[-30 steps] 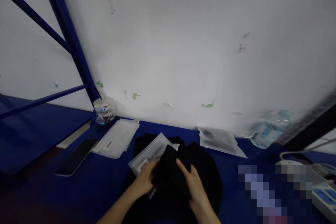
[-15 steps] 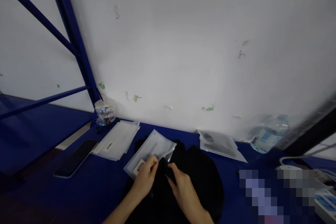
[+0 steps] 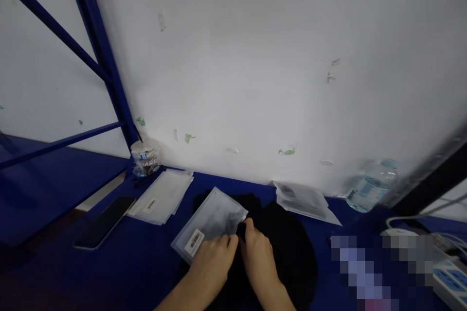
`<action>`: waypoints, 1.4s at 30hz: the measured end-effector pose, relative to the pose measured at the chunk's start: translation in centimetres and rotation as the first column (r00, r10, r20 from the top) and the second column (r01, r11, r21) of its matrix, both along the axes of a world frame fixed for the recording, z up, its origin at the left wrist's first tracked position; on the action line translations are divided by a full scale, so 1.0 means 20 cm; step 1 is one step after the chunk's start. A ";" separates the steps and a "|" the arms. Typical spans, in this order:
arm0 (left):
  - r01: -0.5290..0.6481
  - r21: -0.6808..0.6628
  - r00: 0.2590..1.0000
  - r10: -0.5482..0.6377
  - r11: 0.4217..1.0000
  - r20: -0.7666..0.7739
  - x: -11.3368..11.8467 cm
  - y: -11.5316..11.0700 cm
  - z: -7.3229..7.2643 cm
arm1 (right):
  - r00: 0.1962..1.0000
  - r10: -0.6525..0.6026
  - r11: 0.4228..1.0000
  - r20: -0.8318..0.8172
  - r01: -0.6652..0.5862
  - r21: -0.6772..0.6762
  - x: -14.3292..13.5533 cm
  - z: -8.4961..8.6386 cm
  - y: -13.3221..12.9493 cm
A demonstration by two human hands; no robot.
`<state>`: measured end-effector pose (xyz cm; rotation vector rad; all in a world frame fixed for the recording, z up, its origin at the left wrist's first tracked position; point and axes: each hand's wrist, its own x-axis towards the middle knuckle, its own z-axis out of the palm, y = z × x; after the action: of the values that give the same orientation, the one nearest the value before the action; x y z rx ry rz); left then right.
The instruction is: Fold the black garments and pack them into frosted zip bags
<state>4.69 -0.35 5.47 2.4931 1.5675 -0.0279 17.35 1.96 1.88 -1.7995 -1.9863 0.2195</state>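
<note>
A frosted plastic bag (image 3: 211, 214) with a barcode label lies tilted over a heap of black fabric (image 3: 288, 248). At the bag's right-hand opening, my left hand (image 3: 217, 257) is closed, its fingers pinching the bag's edge and dark material. My right hand (image 3: 257, 248) is closed right beside it, gripping a small bunch of black fabric at the bag's mouth. The fingertips of both hands nearly meet, and what lies between them is partly hidden.
Left of the bag are a stack of frosted bags (image 3: 164, 197) and a phone (image 3: 105, 221). Behind them stands a plastic-wrapped cup (image 3: 146, 155). Another bag (image 3: 304, 201), a clear bottle (image 3: 374, 184) and a power strip (image 3: 450, 282) are to the right.
My left hand has moved right along the bag, uncovering its label. My right hand has shifted slightly up and right, and its fingers have closed in. The bag's opening looks flatter.
</note>
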 end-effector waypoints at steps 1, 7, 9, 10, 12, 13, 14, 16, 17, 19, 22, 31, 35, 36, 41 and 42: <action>-0.004 -0.004 1.000 0.004 1.000 -0.006 0.01 0.00 0.00 | 1.000 0.000 1.000 -0.028 0.000 -0.010 -0.01 0.01 0.00; -0.090 0.084 0.989 0.079 0.992 0.129 -0.03 0.02 -0.04 | 0.643 -0.214 0.945 -0.736 -0.055 -0.322 0.08 0.01 0.01; -0.122 0.083 0.981 0.107 0.989 0.163 -0.06 0.02 -0.06 | 0.437 -0.381 0.875 -0.815 -0.113 -0.470 0.11 -0.02 -0.02; -0.125 0.088 0.979 0.109 0.988 0.172 -0.06 0.03 -0.06 | 0.368 -0.437 0.850 -0.821 -0.131 -0.511 0.11 -0.04 -0.04; -0.117 0.106 0.981 0.098 0.987 0.169 -0.06 0.03 -0.07 | 0.294 -0.464 0.841 -0.836 -0.150 -0.519 0.08 -0.09 -0.08; -0.110 0.112 0.983 0.091 0.988 0.160 -0.05 0.02 -0.08 | 0.276 -0.450 0.847 -0.850 -0.169 -0.503 0.05 -0.11 -0.08; -0.101 0.115 0.985 0.083 0.988 0.151 -0.05 0.02 -0.08 | 0.257 -0.434 0.854 -0.864 -0.189 -0.485 0.01 -0.12 -0.08; -0.080 0.120 0.987 0.062 0.989 0.146 -0.04 0.01 -0.07 | 0.217 -0.417 0.861 -0.883 -0.216 -0.460 -0.06 -0.14 -0.06; -0.074 0.122 0.987 0.055 0.990 0.152 -0.04 0.01 -0.07 | 0.199 -0.421 0.862 -0.885 -0.218 -0.458 -0.09 -0.14 -0.05; -0.093 0.129 0.984 0.071 0.987 0.164 -0.05 0.02 -0.07 | 0.210 -0.398 0.867 -0.893 -0.231 -0.441 -0.11 -0.13 -0.02; -0.160 0.122 0.970 0.132 0.980 0.206 -0.08 0.03 -0.08 | 0.405 -0.217 0.868 -0.888 -0.336 -0.365 -0.09 -0.10 -0.01; -0.102 0.087 0.968 0.078 0.991 0.239 -0.09 -0.02 -0.11 | 0.359 -0.163 0.721 -0.919 -0.592 -0.359 -0.14 -0.06 0.00; -0.104 0.014 0.965 0.097 0.994 0.245 -0.13 -0.05 -0.15 | 0.389 -0.176 0.667 -0.904 -0.629 -0.400 -0.02 -0.07 0.04; -0.089 -0.004 0.971 0.088 0.996 0.223 -0.13 -0.06 -0.15 | 0.432 -0.208 0.715 -0.877 -0.545 -0.438 0.03 -0.07 0.06; -0.036 -0.086 0.991 0.047 0.996 0.124 -0.17 -0.08 -0.13 | 0.492 -0.324 0.859 -0.808 -0.206 -0.469 0.15 -0.08 0.17; -0.015 -0.105 0.991 0.029 0.994 0.134 -0.18 -0.07 -0.11 | 0.489 -0.326 0.856 -0.809 -0.211 -0.473 0.15 -0.09 0.18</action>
<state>1.01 -1.66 3.27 2.3460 1.4996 0.0605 20.36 5.53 0.15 -1.4845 -1.1091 1.4781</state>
